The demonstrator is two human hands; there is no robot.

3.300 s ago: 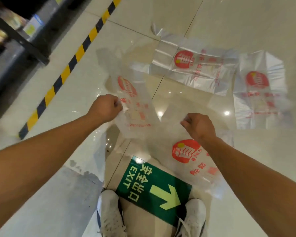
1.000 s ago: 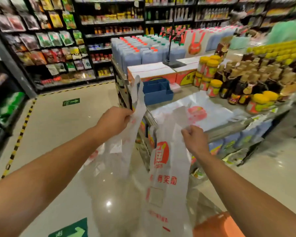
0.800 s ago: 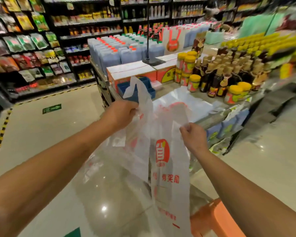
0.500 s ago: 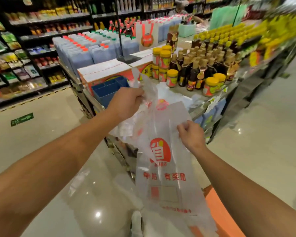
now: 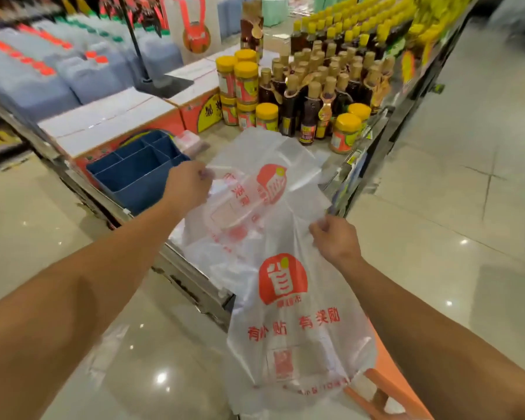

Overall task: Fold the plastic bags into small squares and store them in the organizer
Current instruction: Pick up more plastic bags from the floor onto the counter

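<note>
over the shop floor (image 5: 452, 192), left hand (image 5: 188, 184) and right hand (image 5: 335, 237) each pinch a bag.

Supermarket: display stand of bottles (image 5: 325, 86), jars (image 5: 246, 77), jugs (image 5: 82, 74).

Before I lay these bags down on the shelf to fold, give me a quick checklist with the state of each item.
1. Left hand grips a plastic bag: ok.
2. Right hand pinches the hanging bag: ok.
3. Bags flat for folding: not ok, both crumpled, one hangs off the shelf edge.
4. Blue organizer within reach beside the left hand: ok.
5. Organizer compartments free: ok for those visible.
6. Bare shelf surface for folding: cannot tell, bags cover it and jars stand close behind.
</note>
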